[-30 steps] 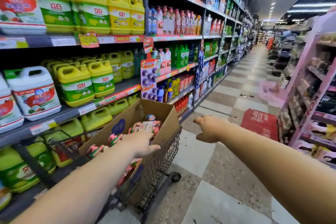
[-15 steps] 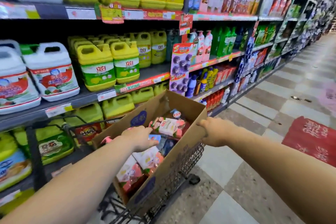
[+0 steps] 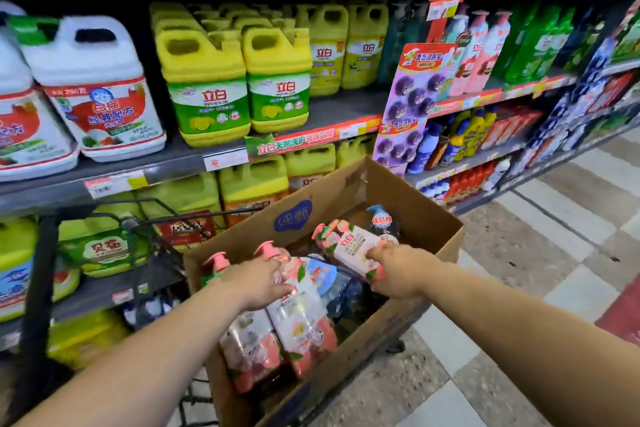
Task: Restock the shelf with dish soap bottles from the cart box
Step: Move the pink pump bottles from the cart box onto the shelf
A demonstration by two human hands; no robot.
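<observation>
Open-topped box (image 3: 398,191) under a crowded shelf (image 3: 173,163)
The box is open above, its walls closing the sides; pink bottles (image 3: 301,319) fill its near half; on the shelf yellow jugs (image 3: 207,87) crowd the front left, bare board showing further right; a purple card strip (image 3: 412,104) juts beside the box's far corner; aisle floor (image 3: 519,270) lies open rightward.

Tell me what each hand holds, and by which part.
Right hand grips a pink soap bottle by its base end. Left hand lies on a second bottle at its shoulder; grip cannot be told.
</observation>
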